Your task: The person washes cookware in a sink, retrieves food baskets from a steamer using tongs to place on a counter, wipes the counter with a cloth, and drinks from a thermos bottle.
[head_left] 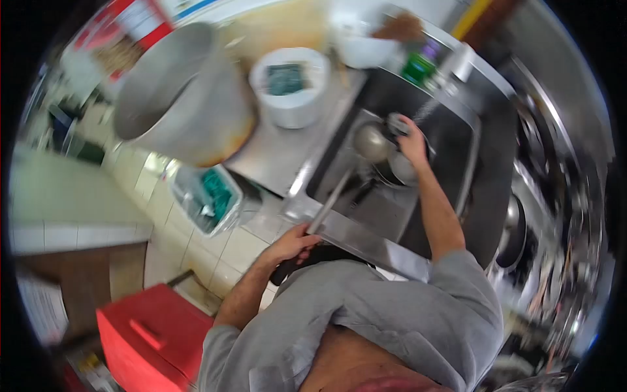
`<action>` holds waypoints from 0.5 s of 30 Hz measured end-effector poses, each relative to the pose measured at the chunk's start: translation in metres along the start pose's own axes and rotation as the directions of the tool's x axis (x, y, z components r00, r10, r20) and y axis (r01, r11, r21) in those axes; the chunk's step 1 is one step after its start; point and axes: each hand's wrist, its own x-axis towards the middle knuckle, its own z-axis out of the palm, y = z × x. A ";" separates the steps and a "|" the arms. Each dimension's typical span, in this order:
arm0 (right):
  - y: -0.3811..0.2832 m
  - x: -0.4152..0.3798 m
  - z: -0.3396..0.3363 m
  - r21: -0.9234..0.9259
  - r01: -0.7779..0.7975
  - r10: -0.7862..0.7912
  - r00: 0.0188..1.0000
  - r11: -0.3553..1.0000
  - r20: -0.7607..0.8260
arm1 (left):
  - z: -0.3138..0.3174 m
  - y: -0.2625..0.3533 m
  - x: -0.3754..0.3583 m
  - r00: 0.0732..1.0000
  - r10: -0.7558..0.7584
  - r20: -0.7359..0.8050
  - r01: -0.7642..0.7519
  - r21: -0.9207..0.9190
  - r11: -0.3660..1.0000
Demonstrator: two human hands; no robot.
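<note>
My left hand [297,245] is closed around the handle of a long metal ladle [371,143], near the front edge of the sink [385,212]. The ladle slants up over the basin, its round bowl at the far end. Beside the bowl, my right hand [412,142] grips a grey scrubbing pad [396,124]. Under that hand sits a metal pot [426,149], partly hidden by my hand and the ladle bowl. A dark-handled utensil [362,194] lies in the sink near it. Water runs from the faucet [462,62] close to my right hand.
A green soap bottle [418,65] stands behind the sink. Left of the basin, a large metal pot [189,98] and a white bucket [287,108] rest on the steel counter [271,153]. A lined trash bin [209,199] and a red box [153,336] are at lower left.
</note>
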 end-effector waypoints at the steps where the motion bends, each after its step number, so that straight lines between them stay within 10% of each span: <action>1: -0.004 -0.009 -0.001 -0.020 -0.020 0.019 0.999 1.000 -0.028 | 0.004 0.003 0.004 0.998 -0.042 0.048 0.040 0.038 0.998; 5: 0.040 -0.029 0.029 -0.273 0.476 -0.493 0.870 0.836 0.003 | 0.009 0.014 -0.004 0.994 -0.101 0.040 0.097 0.096 0.991; 9: 0.044 -0.052 0.035 -0.520 0.565 -0.314 0.811 0.641 0.494 | 0.008 0.016 -0.012 0.991 -0.120 0.064 0.106 0.192 0.976; 15: -0.013 -0.016 0.001 -0.280 0.933 -0.463 0.355 0.225 0.812 | -0.016 0.001 -0.015 0.962 0.274 0.012 -0.182 0.774 0.606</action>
